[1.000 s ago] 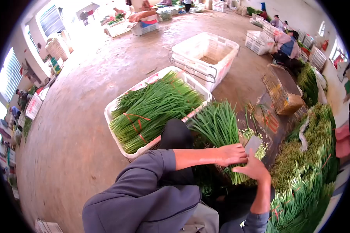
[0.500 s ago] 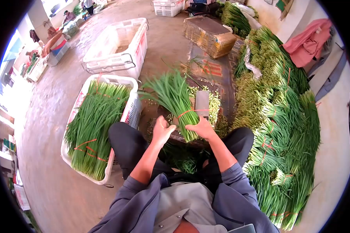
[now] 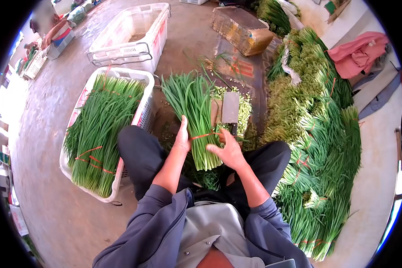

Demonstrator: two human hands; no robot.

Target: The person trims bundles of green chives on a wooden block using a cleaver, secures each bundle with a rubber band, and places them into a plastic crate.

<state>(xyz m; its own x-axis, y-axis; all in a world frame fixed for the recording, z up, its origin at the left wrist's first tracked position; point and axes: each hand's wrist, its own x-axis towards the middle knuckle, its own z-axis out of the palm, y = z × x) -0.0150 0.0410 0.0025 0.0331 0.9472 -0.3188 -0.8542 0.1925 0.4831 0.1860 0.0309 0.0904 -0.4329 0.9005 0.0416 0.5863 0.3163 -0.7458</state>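
Note:
A bunch of green chives (image 3: 193, 105) lies between my hands, leaves pointing away and pale cut ends towards me. An orange tie (image 3: 203, 136) crosses its lower part. My left hand (image 3: 182, 138) supports the bunch's left side, thumb stretched along it and the other fingers hidden beneath. On the other side, my right hand (image 3: 229, 152) has its fingers spread, with the thumb beside the stalks and a fingertip near the tie. Just beyond it, a cleaver (image 3: 230, 108) with a black handle rests on a board among chopped pale bits (image 3: 244, 114).
At left stands a white crate (image 3: 144, 96) of tied chives; behind it is another white crate (image 3: 155, 44). A long heap of chives (image 3: 332, 147) lines the right wall. A taped cardboard box (image 3: 241, 31) sits ahead. Another person (image 3: 44, 24) is far left.
The bunch has turned more upright and come slightly nearer. My left hand has moved onto its left side; my right hand has loosened from the stalks and spread its fingers.

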